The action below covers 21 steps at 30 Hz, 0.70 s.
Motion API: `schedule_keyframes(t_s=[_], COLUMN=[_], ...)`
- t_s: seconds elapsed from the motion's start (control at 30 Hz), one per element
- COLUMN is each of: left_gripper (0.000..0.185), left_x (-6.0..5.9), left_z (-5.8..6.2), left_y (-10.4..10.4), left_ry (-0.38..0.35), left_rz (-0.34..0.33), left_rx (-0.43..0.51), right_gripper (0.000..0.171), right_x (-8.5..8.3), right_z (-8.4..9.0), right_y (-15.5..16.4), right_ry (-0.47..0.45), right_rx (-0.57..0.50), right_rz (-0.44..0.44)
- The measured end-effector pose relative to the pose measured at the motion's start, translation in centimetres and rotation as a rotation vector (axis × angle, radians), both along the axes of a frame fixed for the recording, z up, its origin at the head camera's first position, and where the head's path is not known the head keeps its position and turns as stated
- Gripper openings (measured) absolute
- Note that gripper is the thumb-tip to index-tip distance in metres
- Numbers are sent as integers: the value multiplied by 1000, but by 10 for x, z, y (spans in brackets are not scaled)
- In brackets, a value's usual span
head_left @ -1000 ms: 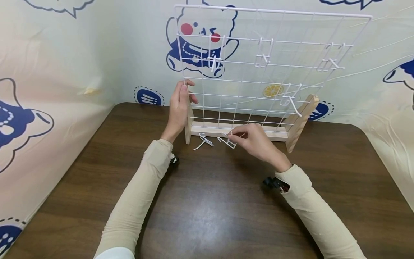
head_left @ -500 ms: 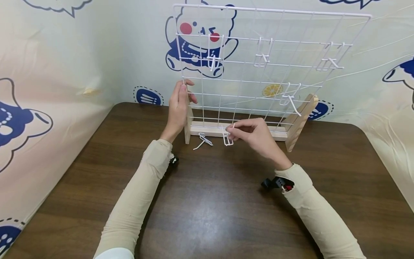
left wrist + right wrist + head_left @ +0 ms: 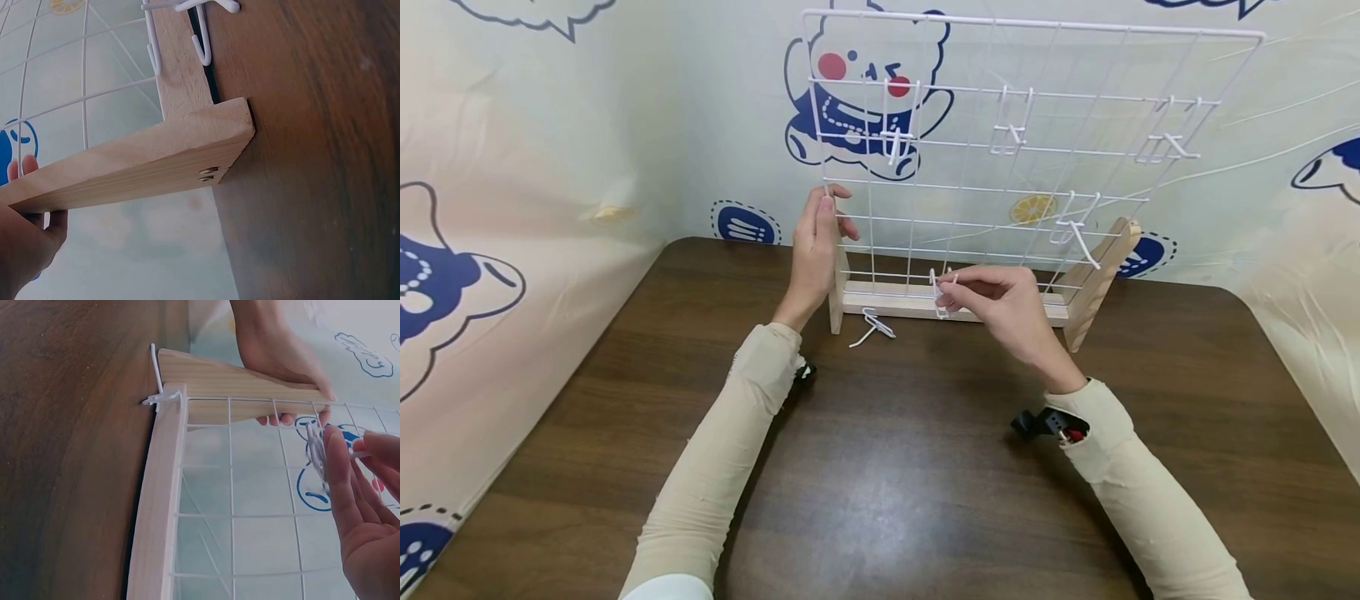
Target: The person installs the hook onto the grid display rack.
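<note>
Nearest the camera, two forearms in beige sleeves reach forward over the dark brown wooden table (image 3: 880,467), each wrist wearing a small black camera.

A little farther in, a spare white wire hook (image 3: 871,325) lies flat on the table, just in front of the rack's base and between the two hands, touched by neither.

Beyond it, the right hand (image 3: 1003,310) is lifted off the table, its thumb and forefinger pinching a small white bent-wire hook (image 3: 938,293). That hook sticks out to the left of the fingertips, hanging roughly upright, right in front of the lowest row of the grid and above the base rail. Whether it touches the wires cannot be told from the head view; in the right wrist view the hook (image 3: 314,450) sits against the fingertips, close to the mesh.

The left hand (image 3: 817,250) grasps the rack's left edge, fingers curled around the upright wooden side foot (image 3: 125,165) and the frame wire, with the thumb on the near side.

Farther back stands the white wire grid panel (image 3: 1022,142), upright in its pale wooden base (image 3: 887,300), with four white hooks already hung on its upper and middle rows.

Behind everything hangs a pale cloth backdrop printed with blue cartoon bears (image 3: 857,92).
</note>
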<state>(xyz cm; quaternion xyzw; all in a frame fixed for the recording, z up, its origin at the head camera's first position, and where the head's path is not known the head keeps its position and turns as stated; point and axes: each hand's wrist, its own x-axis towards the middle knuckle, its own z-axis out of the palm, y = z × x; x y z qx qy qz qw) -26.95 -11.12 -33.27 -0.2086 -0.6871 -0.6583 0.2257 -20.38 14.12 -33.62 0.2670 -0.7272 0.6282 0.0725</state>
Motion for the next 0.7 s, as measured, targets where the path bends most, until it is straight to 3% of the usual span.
schedule_keyframes(t_s=[0.23, 0.43, 0.7], left_gripper=[34, 34, 34], left_x=[0, 2, 1], left_z=[0, 2, 2], left_y=[1, 2, 2], left_ry=[2, -2, 8], left_rz=[2, 9, 17], left_rx=[5, -2, -22], right_gripper=[13, 12, 11], right_x=[14, 13, 6], right_z=[23, 29, 32], right_y=[-3, 0, 5], right_ry=[82, 117, 198], right_rx=[-54, -96, -74], right_rz=[-75, -123, -174])
